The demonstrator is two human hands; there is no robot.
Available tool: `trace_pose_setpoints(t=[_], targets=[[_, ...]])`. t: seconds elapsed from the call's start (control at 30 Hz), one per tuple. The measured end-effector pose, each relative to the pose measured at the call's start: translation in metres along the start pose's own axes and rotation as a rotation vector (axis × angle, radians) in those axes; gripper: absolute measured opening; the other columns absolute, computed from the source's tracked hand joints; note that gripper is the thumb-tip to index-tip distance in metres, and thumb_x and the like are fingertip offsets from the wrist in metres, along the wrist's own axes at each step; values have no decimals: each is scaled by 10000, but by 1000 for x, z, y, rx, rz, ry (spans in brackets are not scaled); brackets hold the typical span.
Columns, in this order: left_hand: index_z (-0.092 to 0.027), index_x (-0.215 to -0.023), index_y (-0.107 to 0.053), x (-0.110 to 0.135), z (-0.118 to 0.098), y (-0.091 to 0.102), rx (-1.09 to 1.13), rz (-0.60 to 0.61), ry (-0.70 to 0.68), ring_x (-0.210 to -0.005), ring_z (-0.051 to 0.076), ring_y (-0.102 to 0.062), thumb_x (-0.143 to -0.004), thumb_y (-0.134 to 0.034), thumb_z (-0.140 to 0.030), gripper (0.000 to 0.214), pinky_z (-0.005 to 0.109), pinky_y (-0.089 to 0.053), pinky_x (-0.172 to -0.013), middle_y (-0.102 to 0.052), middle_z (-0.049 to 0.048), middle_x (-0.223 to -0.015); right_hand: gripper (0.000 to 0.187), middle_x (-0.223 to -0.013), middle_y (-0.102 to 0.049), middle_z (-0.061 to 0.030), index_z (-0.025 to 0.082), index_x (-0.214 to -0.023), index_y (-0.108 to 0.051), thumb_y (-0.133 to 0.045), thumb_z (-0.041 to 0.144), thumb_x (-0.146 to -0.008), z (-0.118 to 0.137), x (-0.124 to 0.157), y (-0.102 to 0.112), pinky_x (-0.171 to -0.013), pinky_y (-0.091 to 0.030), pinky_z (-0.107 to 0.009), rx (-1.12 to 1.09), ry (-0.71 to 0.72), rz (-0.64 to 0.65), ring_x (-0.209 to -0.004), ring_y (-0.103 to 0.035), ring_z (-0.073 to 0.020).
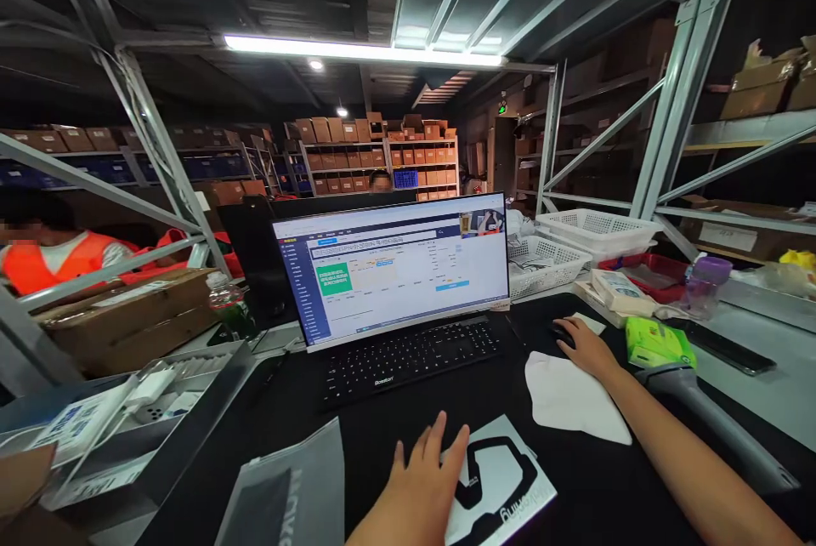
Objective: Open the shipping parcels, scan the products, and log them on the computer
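Note:
My left hand (417, 478) lies flat with fingers spread on a white box (503, 486) printed with a black outline, at the near edge of the black desk mat (357, 435). My right hand (585, 346) rests cupped over a black mouse (561, 331) to the right of the black keyboard (408, 355). A monitor (392, 265) showing a software page stands behind the keyboard. A white cloth (570, 397) lies under my right forearm.
A grey barcode scanner (707, 410) and a green packet (656, 342) sit to the right, with white baskets (596, 231) and a red tray (650, 274) behind. A grey bag (286, 495) lies near left. A cardboard box (127, 316) and a person in an orange vest (51, 257) are at left.

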State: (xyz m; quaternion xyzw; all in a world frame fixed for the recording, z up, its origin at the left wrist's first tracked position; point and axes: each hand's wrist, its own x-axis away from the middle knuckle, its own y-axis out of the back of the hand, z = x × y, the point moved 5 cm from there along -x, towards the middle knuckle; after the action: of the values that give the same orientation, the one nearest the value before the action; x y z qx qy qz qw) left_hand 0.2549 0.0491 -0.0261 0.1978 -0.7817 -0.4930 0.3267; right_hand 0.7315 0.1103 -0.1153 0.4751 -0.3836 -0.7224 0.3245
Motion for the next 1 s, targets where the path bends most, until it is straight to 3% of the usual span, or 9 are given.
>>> trace_pose_setpoints(t=[0.1, 0.2, 0.33, 0.47, 0.57, 0.73, 0.83, 0.93, 1.0], targets=[[-280, -1645, -117, 0, -4, -1, -38, 42, 21, -1351, 496, -505, -522, -805, -256, 1317, 698, -453, -1046, -373, 212, -1633, 483, -1454, -537, -142, 238, -1405, -630, -538, 333, -940, 2, 1, 0, -1026, -519, -420, 28, 19, 23, -1249, -612, -294], [-312, -1645, -151, 6, -9, 9, -23, 12, 2, -1154, 443, -616, -539, -805, -323, 1284, 620, -519, -961, -597, 171, -1400, 462, -1456, -535, -137, 254, -1385, -653, -539, 330, -944, 3, 2, 1, -1028, -518, -425, 27, 44, 14, -1240, -616, -292], [-322, -1637, -226, 16, -15, 20, 32, -47, -20, -1095, 404, -628, -562, -796, -504, 1230, 575, -511, -981, -619, 148, -1306, 470, -1449, -540, -136, 274, -1383, -660, -561, 308, -925, 1, 0, 0, -1044, -513, -428, 8, 37, -5, -1239, -621, -290], [-345, -1619, -290, 24, -18, 26, 142, -131, 12, -1117, 356, -623, -546, -780, -502, 1190, 500, -512, -1008, -615, 115, -1279, 470, -1441, -544, -149, 254, -1368, -665, -563, 302, -913, 2, 0, -1, -1062, -503, -436, -4, 16, 15, -1258, -612, -299], [-314, -1637, -236, 26, -28, 24, 161, -160, 91, -1102, 362, -636, -607, -732, -568, 1171, 513, -518, -987, -613, 144, -1281, 568, -1474, -511, -181, 207, -1466, -562, -564, 312, -907, 8, 1, 6, -1068, -495, -469, -59, -27, -1, -1310, -573, -335], [-244, -1651, -141, 24, -63, 11, -88, -127, 216, -1202, 425, -612, -725, -661, -589, 1118, 527, -532, -945, -399, 263, -1570, 559, -1537, -445, -238, 139, -1480, -505, -544, 321, -953, 40, 8, 58, -1136, -406, -424, -107, -85, -53, -1420, -449, -341], [-233, -1649, -164, 20, -74, 12, -177, -164, 208, -1039, 393, -683, -734, -656, -555, 1088, 496, -557, -862, -526, 258, -1415, 458, -1522, -463, -215, 104, -1374, -597, -538, 286, -957, 64, 21, 107, -1144, -364, -356, -32, -27, -63, -1398, -458, -307], [-195, -1647, -187, 8, -65, 18, -155, -136, 147, -1018, 427, -694, -723, -646, -567, 1097, 521, -546, -880, -584, 253, -1291, 460, -1449, -530, -207, 111, -1373, -593, -526, 326, -972, 56, 51, 151, -1141, -342, -408, 109, -162, -107, -1337, -491, -308], [-217, -1648, -183, -3, -45, 22, -65, -116, 147, -1054, 454, -682, -757, -607, -591, 1055, 549, -526, -901, -590, 263, -1303, 523, -1416, -547, -246, 87, -1399, -564, -538, 380, -967, 33, 80, 173, -1133, -326, -492, 237, -343, -128, -1332, -484, -364]])
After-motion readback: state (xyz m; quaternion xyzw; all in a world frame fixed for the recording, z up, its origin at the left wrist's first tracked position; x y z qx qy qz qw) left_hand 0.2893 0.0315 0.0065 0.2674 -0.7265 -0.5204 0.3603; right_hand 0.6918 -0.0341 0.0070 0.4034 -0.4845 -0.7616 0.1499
